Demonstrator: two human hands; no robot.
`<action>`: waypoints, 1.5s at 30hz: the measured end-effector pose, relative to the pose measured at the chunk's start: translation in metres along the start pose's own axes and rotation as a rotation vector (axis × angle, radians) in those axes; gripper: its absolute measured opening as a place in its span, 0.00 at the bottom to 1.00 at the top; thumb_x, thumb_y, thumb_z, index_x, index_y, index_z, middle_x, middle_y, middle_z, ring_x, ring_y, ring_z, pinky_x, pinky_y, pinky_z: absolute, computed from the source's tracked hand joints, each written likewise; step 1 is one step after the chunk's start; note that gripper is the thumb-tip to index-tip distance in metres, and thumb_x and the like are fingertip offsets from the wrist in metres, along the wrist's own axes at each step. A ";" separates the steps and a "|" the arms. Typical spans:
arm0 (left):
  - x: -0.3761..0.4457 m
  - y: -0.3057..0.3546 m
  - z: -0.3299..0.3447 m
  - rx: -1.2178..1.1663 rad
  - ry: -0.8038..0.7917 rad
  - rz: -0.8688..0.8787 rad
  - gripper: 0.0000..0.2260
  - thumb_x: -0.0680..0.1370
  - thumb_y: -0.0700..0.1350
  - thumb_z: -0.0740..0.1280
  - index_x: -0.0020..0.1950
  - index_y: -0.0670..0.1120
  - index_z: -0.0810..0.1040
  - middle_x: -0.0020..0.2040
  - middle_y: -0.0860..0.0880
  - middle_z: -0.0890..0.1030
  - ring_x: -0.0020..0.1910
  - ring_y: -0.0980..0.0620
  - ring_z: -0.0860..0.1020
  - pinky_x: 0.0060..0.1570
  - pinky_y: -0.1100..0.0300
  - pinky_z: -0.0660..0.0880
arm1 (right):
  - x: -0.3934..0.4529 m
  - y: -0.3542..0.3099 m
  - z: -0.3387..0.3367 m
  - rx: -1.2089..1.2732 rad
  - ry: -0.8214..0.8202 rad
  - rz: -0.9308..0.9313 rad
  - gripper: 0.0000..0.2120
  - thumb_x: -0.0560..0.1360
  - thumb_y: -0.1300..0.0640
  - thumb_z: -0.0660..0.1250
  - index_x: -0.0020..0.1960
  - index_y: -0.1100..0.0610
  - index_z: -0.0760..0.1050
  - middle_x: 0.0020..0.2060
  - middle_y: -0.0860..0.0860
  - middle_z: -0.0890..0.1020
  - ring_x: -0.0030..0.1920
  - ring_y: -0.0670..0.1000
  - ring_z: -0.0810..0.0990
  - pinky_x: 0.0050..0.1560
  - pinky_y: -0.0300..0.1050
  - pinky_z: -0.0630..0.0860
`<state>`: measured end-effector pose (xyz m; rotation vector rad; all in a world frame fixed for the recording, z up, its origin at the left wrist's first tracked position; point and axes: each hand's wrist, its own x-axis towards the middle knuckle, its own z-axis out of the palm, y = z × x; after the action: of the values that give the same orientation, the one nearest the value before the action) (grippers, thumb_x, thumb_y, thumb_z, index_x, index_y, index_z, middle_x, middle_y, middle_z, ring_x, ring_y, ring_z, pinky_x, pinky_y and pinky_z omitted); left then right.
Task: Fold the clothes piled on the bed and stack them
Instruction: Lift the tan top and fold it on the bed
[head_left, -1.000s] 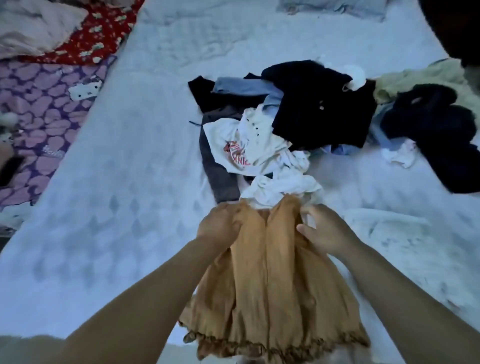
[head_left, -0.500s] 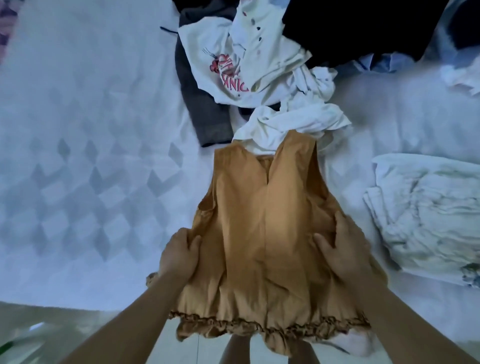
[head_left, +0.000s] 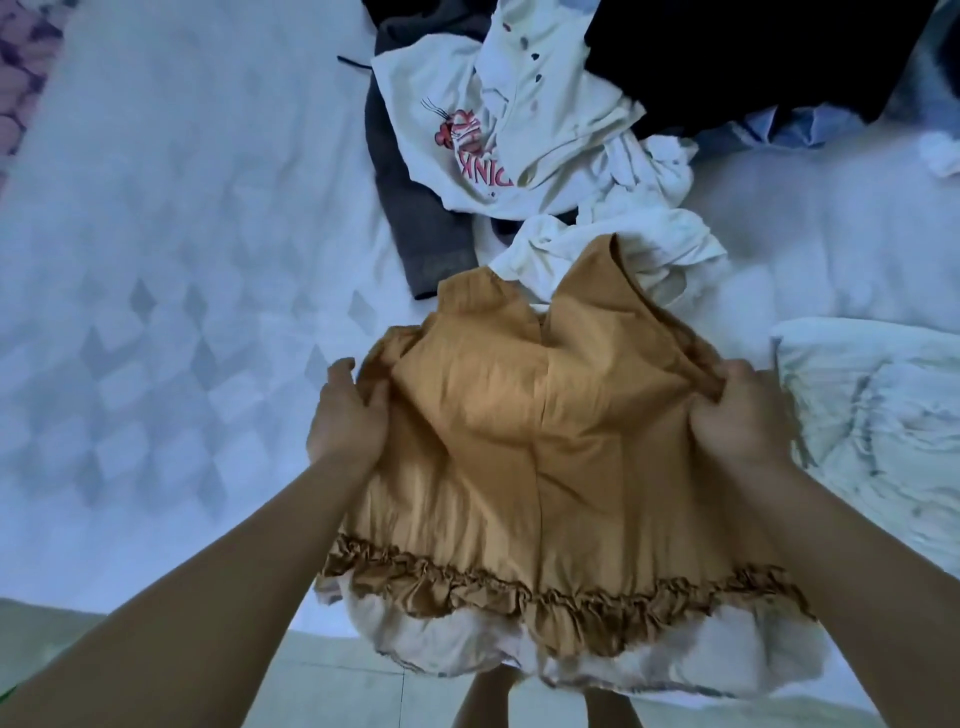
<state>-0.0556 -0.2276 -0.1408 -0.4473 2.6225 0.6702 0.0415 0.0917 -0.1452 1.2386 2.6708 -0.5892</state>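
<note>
— So, nearest first: what have the hands got?

— Both grip the mustard dress (head_left: 540, 441), which lies at the near edge of the bed (head_left: 182, 260), its ruffled hem and pale lining hanging over the side. The left hand (head_left: 348, 415) has fingers curled into the fabric at the left side seam; the right hand (head_left: 737, 415) pinches the right side, thumb over a bunched fold.

— What could go wrong?

— I'd say the hem could drag the dress off the edge once the grip loosens. The bodice also overlaps a crumpled white garment (head_left: 613, 249), so a fold might catch it.

— And farther back?

— A white printed shirt (head_left: 467, 119) over a grey garment (head_left: 410, 208), then dark clothes (head_left: 753, 52), cut off by the frame. A pale folded piece (head_left: 872, 415) sits at right; what it is, I can't tell.
</note>
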 end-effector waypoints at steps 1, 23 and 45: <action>0.002 -0.001 0.004 0.066 -0.037 0.015 0.24 0.79 0.49 0.61 0.74 0.48 0.59 0.69 0.43 0.68 0.67 0.42 0.67 0.62 0.47 0.66 | -0.002 -0.006 0.000 -0.028 0.017 0.008 0.18 0.72 0.58 0.63 0.60 0.62 0.73 0.56 0.65 0.75 0.59 0.66 0.72 0.61 0.58 0.69; 0.061 0.113 0.045 0.369 0.090 0.552 0.03 0.72 0.39 0.63 0.44 0.46 0.73 0.37 0.51 0.76 0.41 0.48 0.72 0.60 0.54 0.64 | 0.054 -0.105 0.009 -0.317 0.119 -0.542 0.08 0.70 0.63 0.66 0.48 0.57 0.73 0.44 0.53 0.78 0.54 0.57 0.72 0.52 0.49 0.54; 0.112 0.182 0.063 0.359 0.099 0.772 0.18 0.81 0.48 0.55 0.72 0.50 0.66 0.72 0.51 0.67 0.69 0.48 0.64 0.62 0.58 0.56 | 0.113 -0.162 0.026 -0.115 0.011 -0.741 0.14 0.81 0.54 0.54 0.60 0.60 0.71 0.62 0.54 0.72 0.50 0.57 0.78 0.41 0.47 0.73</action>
<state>-0.2059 -0.0664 -0.1718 0.6859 2.8931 0.3633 -0.1559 0.0655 -0.1536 0.1831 3.0736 -0.4844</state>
